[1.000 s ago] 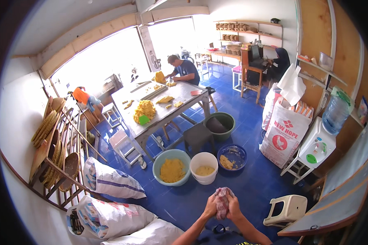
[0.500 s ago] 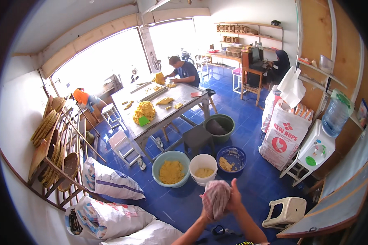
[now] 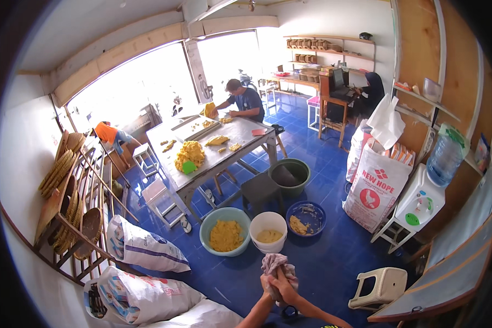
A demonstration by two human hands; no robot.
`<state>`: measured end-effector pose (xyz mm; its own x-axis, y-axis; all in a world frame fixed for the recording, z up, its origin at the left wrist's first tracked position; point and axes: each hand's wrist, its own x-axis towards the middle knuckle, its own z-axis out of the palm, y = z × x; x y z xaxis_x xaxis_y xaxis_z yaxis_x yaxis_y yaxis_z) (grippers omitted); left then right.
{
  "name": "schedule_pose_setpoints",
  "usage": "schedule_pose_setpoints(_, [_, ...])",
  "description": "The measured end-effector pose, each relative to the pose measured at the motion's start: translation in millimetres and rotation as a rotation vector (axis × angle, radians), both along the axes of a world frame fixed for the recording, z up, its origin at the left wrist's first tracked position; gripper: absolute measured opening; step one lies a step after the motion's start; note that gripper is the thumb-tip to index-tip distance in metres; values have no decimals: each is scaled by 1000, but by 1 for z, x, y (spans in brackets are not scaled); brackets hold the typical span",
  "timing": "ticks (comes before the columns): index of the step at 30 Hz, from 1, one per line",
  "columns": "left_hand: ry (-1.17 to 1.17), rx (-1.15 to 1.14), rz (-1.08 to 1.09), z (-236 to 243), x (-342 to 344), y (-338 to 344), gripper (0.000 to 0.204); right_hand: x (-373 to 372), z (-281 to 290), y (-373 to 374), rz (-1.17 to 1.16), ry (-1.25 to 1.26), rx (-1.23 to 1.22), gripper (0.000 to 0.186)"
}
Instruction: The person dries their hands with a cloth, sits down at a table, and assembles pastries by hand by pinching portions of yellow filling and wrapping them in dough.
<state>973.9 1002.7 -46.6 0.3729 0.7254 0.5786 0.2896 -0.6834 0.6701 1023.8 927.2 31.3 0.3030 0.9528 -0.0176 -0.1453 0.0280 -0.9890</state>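
Note:
A greyish-pink cloth (image 3: 273, 263) is bunched up between my two hands, low in the middle of the view. My left hand (image 3: 265, 284) is closed on its left side, its fingers partly covered by the cloth. Pressed against the cloth from the right, my right hand (image 3: 283, 286) wraps its fingers over it. Just beyond the cloth stands a white bucket (image 3: 268, 247) with yellow stuff at its bottom. A pale blue basin (image 3: 203, 232) of yellow mash is left of the bucket, and a dark blue basin (image 3: 320, 229) with yellow remains is right of it.
A long table (image 3: 248, 143) bears a yellow dough mound (image 3: 190, 153); a person (image 3: 247, 104) works behind it. White sacks (image 3: 150, 249) lie at left. On the right are a cream stool (image 3: 385, 284), a water dispenser (image 3: 421, 199) and a standing sack (image 3: 374, 186). A grey stool (image 3: 261, 188) stands ahead.
My hands have come together and squeezed the cloth into a tighter bunch. Earlier it draped over my left hand, with my right thumb raised beside it. The view has shifted slightly.

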Motion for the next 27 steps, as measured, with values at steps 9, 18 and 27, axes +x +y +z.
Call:
schedule_pose_setpoints(9, [-501, -1340, -472, 33, -7, -6, 49, -1, 2, -10, -269, 654, -109, 51])
schedule_pose_setpoints(18, [-478, -1192, -150, 69, 15, -25, 27, 11, -29, -19, -317, 362, 53, 32])
schedule_pose_setpoints(27, [-721, -1065, -185, 105, 18, 4, 32, 29, 36, -47, -200, -401, 192, 41])
